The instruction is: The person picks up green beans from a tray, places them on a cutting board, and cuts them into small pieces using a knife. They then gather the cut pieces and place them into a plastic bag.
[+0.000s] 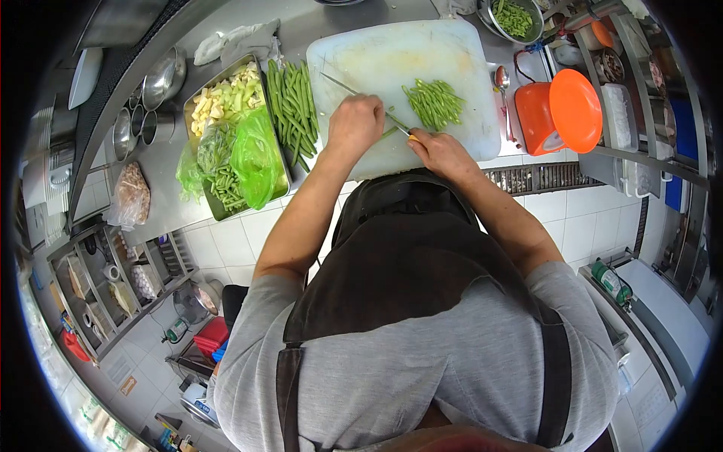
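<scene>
On a white cutting board (399,53), my right hand (444,154) is closed on the yellow handle of a knife (397,123), whose blade points up and left across the board. My left hand (357,124) rests beside the blade with its fingers curled; whatever they hold is hidden. Between the hands, a green bean (387,134) lies by the blade. A pile of sliced green beans (434,104) sits on the board's right part. Whole green beans (292,102) lie along the board's left edge.
A metal tray (283,183) at the left holds cut vegetables and green plastic bags (254,157). At the right are a spoon (504,98), an orange container (533,117) with a round lid (575,111), and a bowl of cut beans (514,18). Metal cups (157,126) stand far left.
</scene>
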The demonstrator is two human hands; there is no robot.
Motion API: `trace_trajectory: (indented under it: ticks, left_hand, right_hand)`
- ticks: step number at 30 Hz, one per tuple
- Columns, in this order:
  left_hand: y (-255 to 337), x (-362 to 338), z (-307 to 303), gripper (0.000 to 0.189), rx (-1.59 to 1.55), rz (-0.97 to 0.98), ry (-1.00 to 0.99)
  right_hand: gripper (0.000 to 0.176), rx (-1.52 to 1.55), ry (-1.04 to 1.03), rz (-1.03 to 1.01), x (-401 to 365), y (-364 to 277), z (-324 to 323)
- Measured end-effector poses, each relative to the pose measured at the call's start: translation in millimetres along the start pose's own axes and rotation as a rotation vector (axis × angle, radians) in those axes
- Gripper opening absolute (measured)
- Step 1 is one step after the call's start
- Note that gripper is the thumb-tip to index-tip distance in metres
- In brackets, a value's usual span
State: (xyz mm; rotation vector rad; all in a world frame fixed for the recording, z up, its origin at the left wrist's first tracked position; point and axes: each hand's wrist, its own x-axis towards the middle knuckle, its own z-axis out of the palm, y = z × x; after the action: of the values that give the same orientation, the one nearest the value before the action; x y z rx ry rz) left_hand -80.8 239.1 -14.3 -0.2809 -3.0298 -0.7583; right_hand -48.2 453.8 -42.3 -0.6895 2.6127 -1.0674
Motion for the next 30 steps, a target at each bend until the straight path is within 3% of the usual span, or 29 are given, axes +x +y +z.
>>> trace_trajectory:
  ticks: [3,5,6,8,13,15,17,20,23,26,28,29,30]
  left_hand:
    - [8.4,30.9,5.0,0.012,0.115,0.099,-0.012]
    - [9.9,48.4,22.2,0.019,0.453,0.105,-0.329]
    - [12.5,54.0,22.1,0.019,0.457,0.124,-0.317]
    - [21.5,65.1,18.7,0.025,0.451,0.067,-0.532]
    - [69.1,99.7,3.4,0.023,0.365,0.140,-0.422]
    - [107.7,122.8,-17.2,0.023,0.098,0.279,-0.216]
    - [136.4,159.9,-22.3,0.024,-0.170,0.275,-0.047]
    - [151.0,198.7,-22.2,0.028,-0.091,0.278,0.041]
    - [167.7,165.5,-60.6,0.033,-0.178,0.433,-0.051]
    - [201.1,86.9,-145.4,0.027,-0.417,0.877,-0.101]
    - [218.2,38.9,-191.2,0.028,-0.440,1.148,0.030]
    - [224.8,15.4,-208.9,0.023,-0.499,1.186,0.048]
    - [235.6,-12.6,-233.3,0.022,-0.473,1.051,0.022]
  right_hand:
    - [0.026,-0.038,-0.006,-0.017,-0.2,0.5,2.8]
    - [0.026,-0.050,0.001,-0.019,-1.0,1.4,4.4]
    - [0.026,-0.047,-0.009,-0.033,-0.8,2.5,5.0]
    - [0.027,-0.055,-0.030,-0.034,-0.8,5.6,6.2]
    - [0.028,-0.024,-0.040,0.017,-2.3,2.9,3.9]
    - [0.029,-0.039,-0.063,-0.017,-2.7,3.2,3.0]
    - [0.029,-0.051,-0.055,-0.027,-2.0,5.6,4.0]
    - [0.031,-0.029,-0.094,-0.017,-2.1,3.4,0.2]
    - [0.031,-0.012,-0.086,-0.022,-2.1,10.6,7.1]
    - [0.032,-0.008,-0.087,0.014,-4.6,5.9,4.8]
    - [0.032,0.006,-0.092,0.014,-1.5,11.9,6.0]
    - [0.032,0.024,-0.100,0.008,-0.3,14.4,8.6]
    - [0.031,0.043,-0.134,0.059,0.4,10.7,3.6]
